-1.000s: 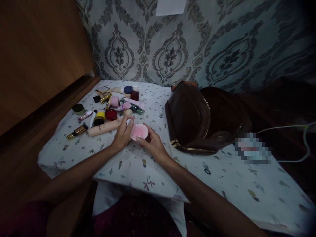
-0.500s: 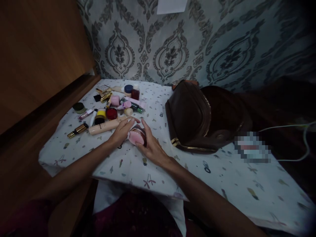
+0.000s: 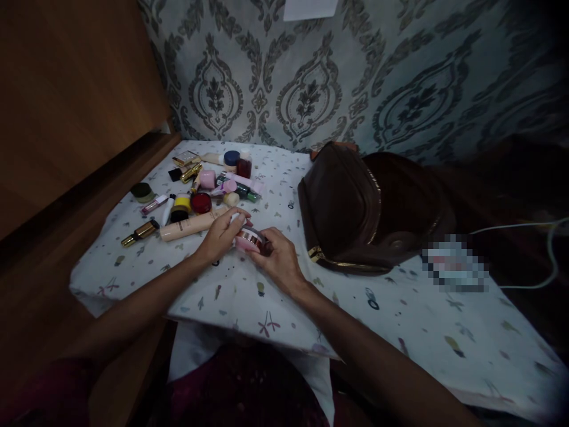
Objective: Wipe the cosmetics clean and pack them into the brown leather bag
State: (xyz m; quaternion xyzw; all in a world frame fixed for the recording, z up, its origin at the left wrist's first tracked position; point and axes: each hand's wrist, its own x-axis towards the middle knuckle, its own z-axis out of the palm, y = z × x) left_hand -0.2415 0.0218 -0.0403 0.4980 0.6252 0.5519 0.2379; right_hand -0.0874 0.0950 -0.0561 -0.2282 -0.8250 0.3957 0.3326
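Between my two hands is a round pink jar [image 3: 249,239] with a shiny copper-coloured band, held just above the patterned white cloth. My left hand [image 3: 223,236] has its fingers bent around a white wipe [image 3: 237,219] at the jar's left side. On the right, my right hand [image 3: 278,256] grips the jar between thumb and fingers. A long beige tube [image 3: 189,226] lies just left of my left hand. Behind it sit a red round jar [image 3: 201,203], a yellow-banded jar [image 3: 182,203] and a small cream-coloured cap [image 3: 231,198].
A large brown leather bag [image 3: 351,207] rests on the cloth [image 3: 311,320] at the right, near a blurred-out object [image 3: 456,264] and a white cable. More cosmetics, including a gold-and-black tube [image 3: 140,233], lie at the left. A wooden cabinet [image 3: 80,89] borders the left side.
The jar has turned from showing its pink flat face to showing its copper-coloured side. My right hand's fingers, raised before, have bent down around it.
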